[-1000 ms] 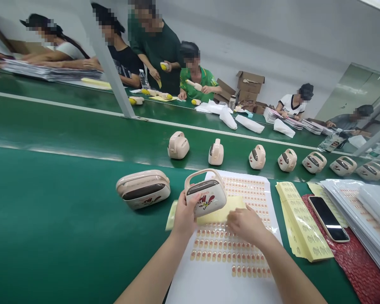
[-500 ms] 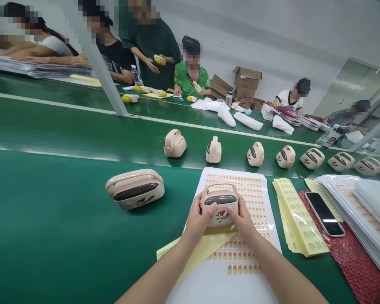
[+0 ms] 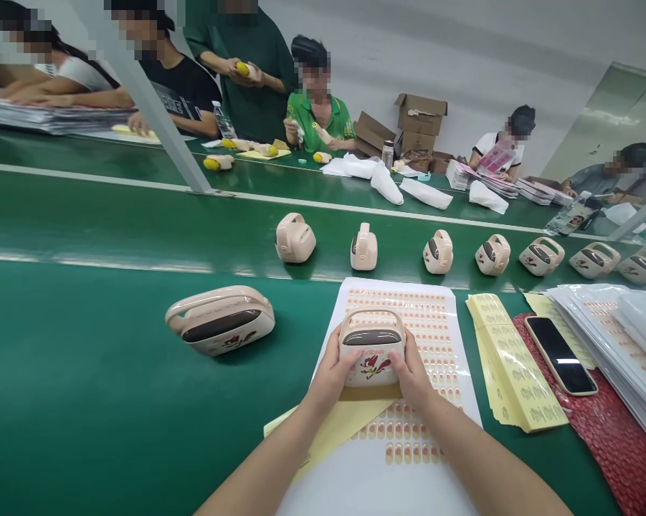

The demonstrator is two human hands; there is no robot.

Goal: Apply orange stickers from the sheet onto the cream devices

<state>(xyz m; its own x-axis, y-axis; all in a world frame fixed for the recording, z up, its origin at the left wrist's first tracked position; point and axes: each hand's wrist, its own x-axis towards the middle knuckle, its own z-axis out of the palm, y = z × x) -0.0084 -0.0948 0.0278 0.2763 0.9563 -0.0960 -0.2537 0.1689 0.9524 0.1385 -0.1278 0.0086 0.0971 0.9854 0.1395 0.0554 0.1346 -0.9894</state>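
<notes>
The left hand (image 3: 330,376) and right hand (image 3: 411,380) were curled partly closed, gripping the sides of a cream plastic handled case (image 3: 371,358) evenly and keeping it square, just above the yellow backing paper (image 3: 333,430) on a white sticker sheet (image 3: 355,487).

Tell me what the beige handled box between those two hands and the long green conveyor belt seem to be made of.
The beige handled box looks like moulded plastic: smooth, glossy, with bright highlights. The green belt looks like rubber or PVC, with a soft sheen; the look can't settle which.
</notes>
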